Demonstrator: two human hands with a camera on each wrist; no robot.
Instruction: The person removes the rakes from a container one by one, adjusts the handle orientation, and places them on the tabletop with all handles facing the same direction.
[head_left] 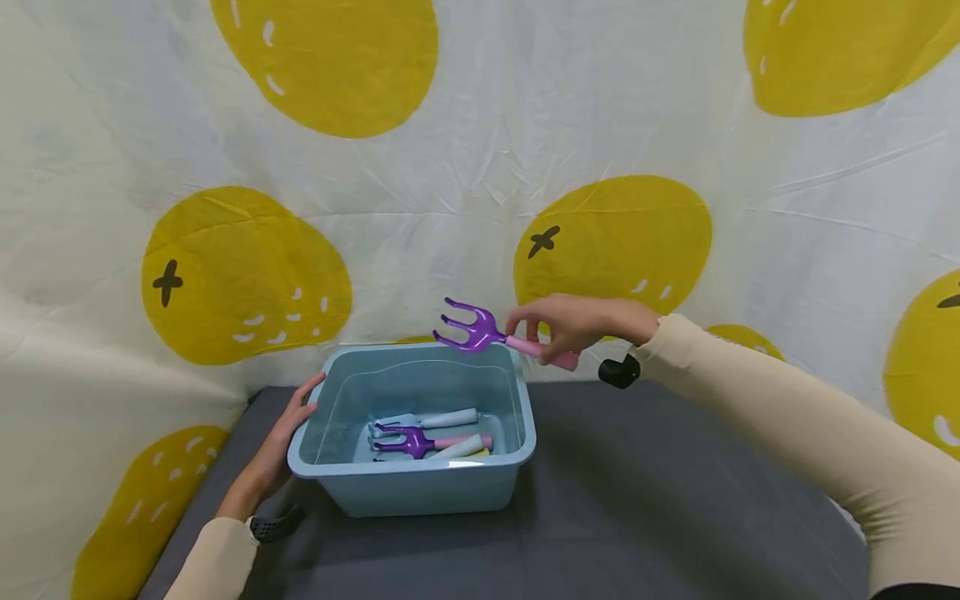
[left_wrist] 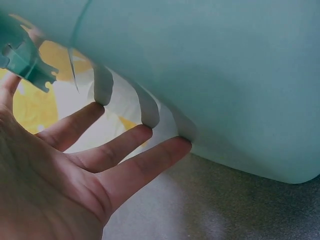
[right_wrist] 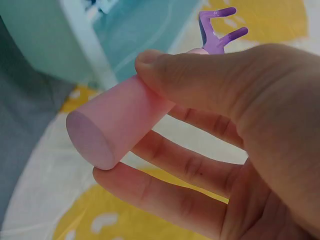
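Note:
My right hand (head_left: pixel 566 323) pinches the pink handle of a small garden hand fork (head_left: pixel 480 330), holding it above the right back corner of a light blue plastic tub (head_left: pixel 412 469). Its purple tines point left; in the right wrist view the round butt of the pink handle (right_wrist: pixel 120 120) faces the camera. Against the tub's left side, my left hand (head_left: pixel 272 446) rests with fingers extended, and in the left wrist view its fingertips touch the outer wall. Inside the tub lie another purple hand fork (head_left: pixel 412 442) with a pink handle, and a light blue fork with a pale blue handle (head_left: pixel 450 418).
A second pale handle (head_left: pixel 461 447) and a bit of yellow (head_left: pixel 482 452) lie at the tub's front right. The tub stands on a dark grey tabletop (head_left: pixel 637 500). Behind it hangs a white cloth (head_left: pixel 450 217) with large yellow fruit prints.

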